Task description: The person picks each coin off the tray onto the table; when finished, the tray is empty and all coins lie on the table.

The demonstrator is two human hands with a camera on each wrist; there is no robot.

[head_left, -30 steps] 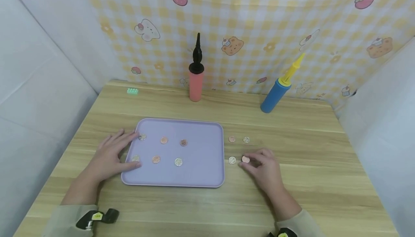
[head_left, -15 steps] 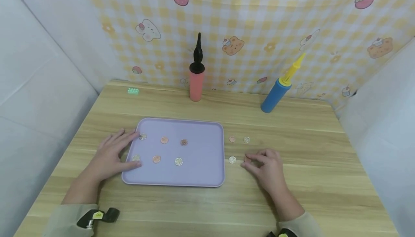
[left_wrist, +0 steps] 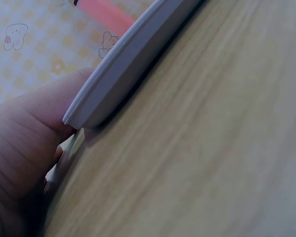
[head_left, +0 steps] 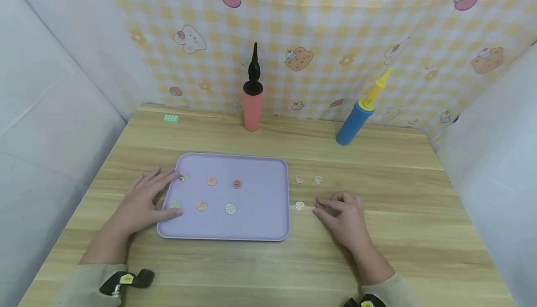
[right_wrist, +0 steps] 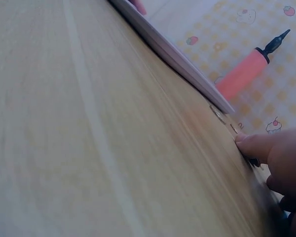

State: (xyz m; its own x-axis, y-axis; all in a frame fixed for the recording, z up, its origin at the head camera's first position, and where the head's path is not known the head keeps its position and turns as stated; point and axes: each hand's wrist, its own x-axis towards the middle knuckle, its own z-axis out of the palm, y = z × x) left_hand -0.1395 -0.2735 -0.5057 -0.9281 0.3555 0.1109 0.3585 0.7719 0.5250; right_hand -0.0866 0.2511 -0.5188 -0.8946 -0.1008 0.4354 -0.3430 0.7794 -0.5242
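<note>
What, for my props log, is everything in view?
Tray: 1, lilac, on table
Table: 1, brown, beneath tray
Tray coins: 6, silvery and coppery, on tray
Table coins: 3, silvery and coppery, right of tray
Pumps: 2, coral and blue, table's back
Brick: 1, mint green, back left
Cloth: 1, yellow check, behind table
Side panels: 2, white, both sides
Sleeves: 2, beige, bottom edge
Wrist straps: 2, black, on sleeves
Hands: 2, left hand at tray's left edge, right hand pinching a mostly hidden coin
</note>
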